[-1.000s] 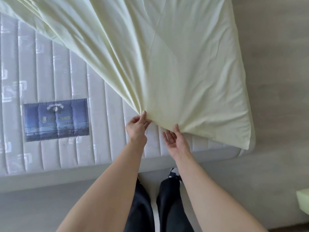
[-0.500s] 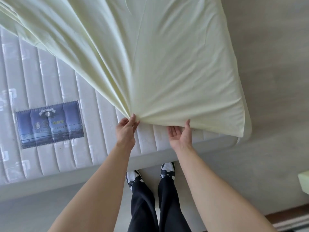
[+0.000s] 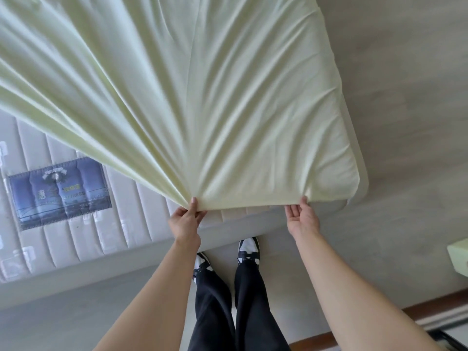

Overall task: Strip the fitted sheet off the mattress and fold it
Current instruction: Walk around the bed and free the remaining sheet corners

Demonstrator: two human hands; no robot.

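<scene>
Fitted sheet (image 3: 202, 97), pale yellow-green, lies across the far and right part of the mattress (image 3: 83, 236). Its near edge is lifted off the mattress top and drawn taut; folds fan out from one gathered point at the near edge. Right corner of the sheet is still wrapped over the mattress corner.

Left hand (image 3: 186, 222) pinches the sheet at that gathered point, thumb on top, fingers curled under the cloth. Right hand (image 3: 302, 216) sits further right along the same edge, palm up, fingers mostly straight; thumb tip touches the hem. Whether its fingers actually hold the cloth is hard to tell from this angle.

Left part of the mattress is bare: white quilted ticking in long channels, with a blue sewn-on label (image 3: 59, 192) near the left side.

The person stands at the near side of the mattress, black trousers (image 3: 228, 305), black-and-white shoes (image 3: 249, 249) on a grey floor (image 3: 405, 97). A pale green object (image 3: 459, 257) shows at the right edge, cut off by the frame.
</scene>
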